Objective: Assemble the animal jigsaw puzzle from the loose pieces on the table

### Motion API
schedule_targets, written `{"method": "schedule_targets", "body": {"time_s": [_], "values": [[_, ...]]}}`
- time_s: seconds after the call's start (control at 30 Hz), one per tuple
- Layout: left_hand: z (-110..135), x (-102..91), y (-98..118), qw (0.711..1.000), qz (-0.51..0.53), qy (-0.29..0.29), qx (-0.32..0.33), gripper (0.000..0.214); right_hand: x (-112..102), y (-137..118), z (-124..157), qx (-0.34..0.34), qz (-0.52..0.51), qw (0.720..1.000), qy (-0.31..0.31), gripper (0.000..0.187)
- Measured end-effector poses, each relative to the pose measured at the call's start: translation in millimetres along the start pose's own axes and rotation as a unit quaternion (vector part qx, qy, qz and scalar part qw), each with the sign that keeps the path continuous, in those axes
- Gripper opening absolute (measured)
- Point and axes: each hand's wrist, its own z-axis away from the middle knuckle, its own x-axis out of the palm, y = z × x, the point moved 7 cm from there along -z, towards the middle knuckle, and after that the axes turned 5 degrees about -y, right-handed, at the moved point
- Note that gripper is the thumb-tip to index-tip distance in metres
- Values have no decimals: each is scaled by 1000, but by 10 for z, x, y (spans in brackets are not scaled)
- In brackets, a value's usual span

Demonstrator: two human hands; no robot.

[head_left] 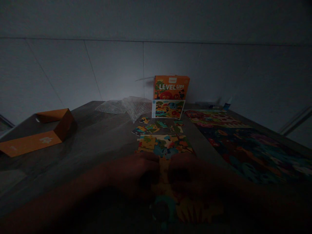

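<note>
A partly assembled jigsaw puzzle (168, 146) with bright animal pictures lies on the table in front of me. My left hand (138, 172) rests on its left side, fingers curled down onto the puzzle pieces. From the right, my right hand (186, 170) mirrors it, also with bent fingers on the pieces. Between the hands shows a narrow yellow strip of puzzle (164, 169). Nearer to me lies a section with a teal shape (162, 208). The light is very dim, and the fingertips are mostly hidden. Beyond the puzzle lie several loose puzzle pieces (152, 127).
An orange puzzle box (170, 97) marked "LEVEL UP!" stands upright at the back. Left of it lies crumpled clear plastic wrap (129, 105). An open orange box part (36, 141) sits far left. Large colourful assembled puzzles (243, 146) and a small bottle (227, 104) are on the right.
</note>
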Motion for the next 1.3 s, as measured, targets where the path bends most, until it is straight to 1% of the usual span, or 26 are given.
{"method": "schedule_targets", "body": {"time_s": [0.17,0.33,0.5,0.6,0.8,0.9,1.03,1.13,1.3], "values": [[0,-1,5,1000,-6,3,-1,21,-7,-17,0,-15,-13,1000,4,9],[12,11,-6,1000,-4,6,-10,21,-17,-30,12,-20,2,1000,14,13],[11,22,-15,1000,-3,-3,-12,22,1,-36,13,-5,4,1000,0,13],[4,20,-8,1000,0,-2,-5,21,-10,-41,14,4,13,1000,2,11],[-1,27,-12,1000,3,1,-7,24,-4,-28,17,-10,7,1000,-2,11],[-9,37,3,1000,16,4,9,21,-4,-29,16,-23,2,1000,1,11],[-14,50,43,999,28,9,43,17,4,-20,27,-7,14,1000,0,11],[-6,41,20,999,22,16,33,15,10,-45,35,-18,21,1000,-3,7],[6,16,10,999,9,9,32,23,9,-91,23,-36,23,999,-13,9]]}}
